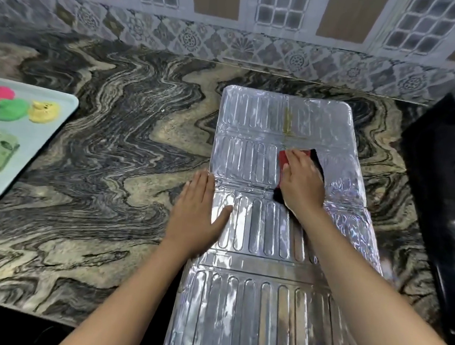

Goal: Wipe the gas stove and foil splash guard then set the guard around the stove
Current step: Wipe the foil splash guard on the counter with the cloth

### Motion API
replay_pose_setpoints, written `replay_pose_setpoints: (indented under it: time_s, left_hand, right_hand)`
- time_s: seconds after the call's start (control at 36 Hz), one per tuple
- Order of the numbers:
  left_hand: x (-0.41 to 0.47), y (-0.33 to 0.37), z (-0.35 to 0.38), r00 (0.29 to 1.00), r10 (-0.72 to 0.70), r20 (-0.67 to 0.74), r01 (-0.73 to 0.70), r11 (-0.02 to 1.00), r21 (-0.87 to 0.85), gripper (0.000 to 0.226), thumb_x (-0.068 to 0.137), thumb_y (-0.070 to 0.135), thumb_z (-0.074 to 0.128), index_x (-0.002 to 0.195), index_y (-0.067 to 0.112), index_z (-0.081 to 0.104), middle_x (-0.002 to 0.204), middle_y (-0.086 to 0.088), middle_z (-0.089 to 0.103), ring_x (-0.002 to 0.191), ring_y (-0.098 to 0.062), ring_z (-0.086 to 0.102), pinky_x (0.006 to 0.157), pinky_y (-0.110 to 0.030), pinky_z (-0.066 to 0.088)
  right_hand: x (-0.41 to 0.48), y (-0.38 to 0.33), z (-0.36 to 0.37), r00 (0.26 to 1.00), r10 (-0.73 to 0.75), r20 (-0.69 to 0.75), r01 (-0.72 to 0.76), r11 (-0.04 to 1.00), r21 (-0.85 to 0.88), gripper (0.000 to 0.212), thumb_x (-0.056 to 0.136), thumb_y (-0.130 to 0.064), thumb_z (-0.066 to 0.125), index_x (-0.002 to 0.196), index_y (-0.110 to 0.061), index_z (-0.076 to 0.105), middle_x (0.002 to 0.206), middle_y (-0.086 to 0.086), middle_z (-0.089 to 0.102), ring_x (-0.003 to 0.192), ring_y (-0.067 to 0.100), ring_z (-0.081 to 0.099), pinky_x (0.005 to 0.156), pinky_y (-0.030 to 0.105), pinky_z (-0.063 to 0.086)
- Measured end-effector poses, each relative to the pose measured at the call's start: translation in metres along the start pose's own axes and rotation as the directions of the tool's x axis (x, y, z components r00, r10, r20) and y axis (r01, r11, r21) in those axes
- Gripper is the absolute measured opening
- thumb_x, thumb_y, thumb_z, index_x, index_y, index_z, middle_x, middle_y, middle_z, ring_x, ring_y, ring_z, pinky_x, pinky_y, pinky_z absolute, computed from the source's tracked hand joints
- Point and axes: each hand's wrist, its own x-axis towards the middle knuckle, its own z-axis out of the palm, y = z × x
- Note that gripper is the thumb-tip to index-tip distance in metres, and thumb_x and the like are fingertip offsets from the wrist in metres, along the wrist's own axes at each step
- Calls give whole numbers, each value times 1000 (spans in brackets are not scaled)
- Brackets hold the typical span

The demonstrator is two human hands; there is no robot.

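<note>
- The foil splash guard (252, 296) lies unfolded and flat on the counter (112, 163), its ribbed panels running from the near edge towards the far wall, which leaves each panel open to wiping
- The left hand (198, 213) is spread flat, fingers straight and holding nothing, with its palm on the guard's left edge, apparently to pin the light foil so it does not slide
- The right hand (302, 181) presses a red and black cloth (283, 157) onto a panel further out, fingers laid fairly straight across it and the thumb at its left side
- A brownish streak (287, 120) on the farthest panel, just beyond the cloth, looks to be the next patch to wipe
- The black gas stove (442, 189) sits to the right, partly out of view, and the guard is not yet set around it
- The counter is dark, swirled polished stone, and a pale tray (46, 141) with coloured pieces rests at the left
- Patterned tiles (231, 42) line the far wall
</note>
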Motion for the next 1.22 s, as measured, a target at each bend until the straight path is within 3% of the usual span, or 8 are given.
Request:
replay_pose_setpoints:
  time_s: [0.33,0.5,0.53,0.92,1.22]
  left_hand:
    - [8,18,-2,999,37,-19,-37,999,-4,76,93,58,17,148,12,-9,156,-5,-15,143,-15,-17,115,-31,-11]
    - [10,34,-1,997,66,-48,-67,998,-15,76,94,55,20,147,9,-9,156,-6,-14,144,-16,-17,115,-30,-11]
    - [9,12,-2,998,51,-42,-52,998,-26,76,94,55,21,147,9,-9,156,-6,-14,144,-16,-17,115,-30,-12]
    - [6,4,0,999,3,-42,-5,999,-47,78,90,56,16,147,10,-11,156,-5,-15,143,-15,-17,116,-31,-12]
    - [0,4,4,1000,-27,-17,26,999,-19,77,92,58,15,146,14,-17,154,-1,-23,142,-13,-22,118,-35,-7]
  right_hand:
    - [17,-44,17,931,-346,115,337,937,91,40,97,-18,37,135,-14,45,144,4,43,135,22,35,113,34,22]
    - [37,-53,17,894,-427,137,416,903,106,41,95,-19,37,133,-11,48,140,7,48,130,25,42,109,35,28]
    - [39,-75,33,885,-441,150,428,897,110,39,95,-17,38,133,-11,48,140,7,48,130,25,42,109,34,28]
    - [47,-107,50,962,-272,32,270,961,67,41,96,-15,36,136,-13,44,144,3,41,132,21,36,105,31,26]
    - [33,-42,17,986,-156,62,154,987,37,43,98,-19,32,140,-13,38,150,5,34,137,24,31,113,38,26]
